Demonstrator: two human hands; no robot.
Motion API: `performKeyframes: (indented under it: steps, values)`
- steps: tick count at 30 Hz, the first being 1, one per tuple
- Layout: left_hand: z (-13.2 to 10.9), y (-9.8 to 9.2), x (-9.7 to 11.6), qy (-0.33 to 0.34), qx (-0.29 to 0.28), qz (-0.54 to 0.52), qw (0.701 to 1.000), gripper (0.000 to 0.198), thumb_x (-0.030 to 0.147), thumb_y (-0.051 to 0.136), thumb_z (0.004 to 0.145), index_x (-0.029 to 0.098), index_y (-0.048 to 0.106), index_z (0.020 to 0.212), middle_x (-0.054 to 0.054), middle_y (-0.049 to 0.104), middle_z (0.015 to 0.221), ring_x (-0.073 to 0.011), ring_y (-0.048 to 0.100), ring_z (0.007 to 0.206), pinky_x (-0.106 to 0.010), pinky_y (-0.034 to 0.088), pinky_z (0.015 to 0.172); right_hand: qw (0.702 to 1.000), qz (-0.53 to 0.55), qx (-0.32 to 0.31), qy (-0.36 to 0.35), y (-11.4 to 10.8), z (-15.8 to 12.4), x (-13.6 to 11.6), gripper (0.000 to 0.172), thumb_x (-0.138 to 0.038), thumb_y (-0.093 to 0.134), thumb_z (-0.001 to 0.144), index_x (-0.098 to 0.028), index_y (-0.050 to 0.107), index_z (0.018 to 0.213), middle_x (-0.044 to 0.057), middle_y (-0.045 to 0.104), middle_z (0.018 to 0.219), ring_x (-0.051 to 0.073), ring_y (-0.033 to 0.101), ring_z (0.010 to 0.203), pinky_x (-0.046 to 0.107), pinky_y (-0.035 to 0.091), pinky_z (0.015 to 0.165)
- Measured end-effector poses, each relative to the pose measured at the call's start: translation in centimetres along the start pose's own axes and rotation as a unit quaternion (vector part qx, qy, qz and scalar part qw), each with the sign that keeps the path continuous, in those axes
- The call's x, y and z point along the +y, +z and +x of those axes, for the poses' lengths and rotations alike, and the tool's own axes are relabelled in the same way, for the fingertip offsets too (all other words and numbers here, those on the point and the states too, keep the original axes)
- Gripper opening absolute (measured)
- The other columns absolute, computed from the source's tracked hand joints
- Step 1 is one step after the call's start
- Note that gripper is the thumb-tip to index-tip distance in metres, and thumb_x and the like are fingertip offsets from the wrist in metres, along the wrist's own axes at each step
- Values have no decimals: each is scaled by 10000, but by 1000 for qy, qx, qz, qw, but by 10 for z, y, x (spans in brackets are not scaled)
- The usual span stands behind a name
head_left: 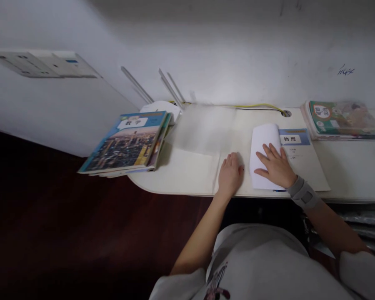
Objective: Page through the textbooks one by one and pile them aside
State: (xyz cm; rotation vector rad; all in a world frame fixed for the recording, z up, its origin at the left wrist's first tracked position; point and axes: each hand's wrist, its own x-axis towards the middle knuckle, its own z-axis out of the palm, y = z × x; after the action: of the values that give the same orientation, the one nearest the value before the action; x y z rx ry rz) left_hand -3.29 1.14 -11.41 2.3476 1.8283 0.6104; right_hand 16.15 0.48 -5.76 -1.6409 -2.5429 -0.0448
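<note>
A book with a blue-banded cover lies on the white desk, in front of me. White paper is folded over the left part of its cover. My right hand, with a grey band at the wrist, rests on this paper with its fingers spread. To the left, my left hand lies on a translucent sheet near the desk's front edge, its fingers pressed together; whether anything is under them is hidden. The translucent sheet spreads flat across the middle of the desk.
Stacked books overhang the desk's left end, beside a white device with antennas. Another book stack stands at the back right. A yellow cable runs along the wall to a hole in the desk.
</note>
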Motion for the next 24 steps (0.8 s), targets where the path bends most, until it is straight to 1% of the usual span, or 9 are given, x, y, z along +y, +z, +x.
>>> performKeyframes:
  steps: [3,6,10,13,16,19,21,22,24]
  values:
    - [0,-3,2,7,4,0,1000,445,180,455,893,61,446,1322,-216,490,1376,-309,433,1309,-480,374,1066,1000,14,8,-5,-5,-4,3,607,-553,445,894,-197,447,1385,185,290,1519,368,228,1400,622,247,1043]
    - [-1,-6,4,12,6,-2,1000,402,151,449,893,95,496,1288,-191,511,1365,-300,449,1299,-476,388,1057,997,23,4,-68,-11,-13,1,640,-579,479,869,-229,425,1402,156,271,1534,358,201,1411,607,238,1054]
    - [-2,-6,5,7,3,-15,1000,398,110,415,895,79,503,1282,-187,531,1347,-275,454,1298,-449,382,1068,985,-2,-24,-170,-17,-25,-5,667,-584,571,814,-218,474,1363,175,323,1507,384,238,1389,644,182,1055]
    - [-2,-3,4,12,2,-29,1000,399,113,399,901,68,498,1285,-196,527,1348,-282,442,1307,-463,381,1064,968,-16,-37,-246,-22,-30,-5,613,-499,618,814,-215,492,1342,164,363,1489,375,274,1373,639,180,1059]
    - [-2,-3,3,13,16,-54,998,384,130,390,910,89,501,1276,-203,526,1346,-289,444,1305,-507,378,1052,959,-17,-31,-281,-23,-33,-2,482,-355,597,851,-195,528,1300,141,472,1415,334,357,1331,590,225,1064]
    - [-7,-10,2,48,42,-127,990,356,207,395,937,131,498,1270,-185,543,1331,-269,482,1274,-513,385,1042,968,-28,11,-250,-16,-34,-2,351,-272,552,879,-163,596,1209,147,580,1294,310,446,1262,555,267,1056]
    - [-13,-17,3,118,47,-196,972,371,342,458,932,154,505,1248,-171,556,1309,-247,523,1227,-459,434,1013,978,-38,53,-199,-7,-35,-5,308,-251,511,902,-149,617,1173,156,602,1258,308,476,1231,548,286,1049]
    - [-16,-21,4,163,43,-218,961,416,421,512,900,159,519,1223,-168,568,1284,-246,543,1196,-435,460,988,981,-40,72,-174,-3,-36,-7,305,-247,489,914,-146,617,1171,157,605,1255,306,482,1226,545,290,1049]
    - [-21,-24,6,240,35,-211,947,455,497,592,833,162,559,1141,-156,609,1192,-250,581,1119,-431,485,955,985,-35,101,-135,3,-38,-10,313,-247,459,929,-145,610,1184,151,605,1258,303,478,1233,540,289,1056]
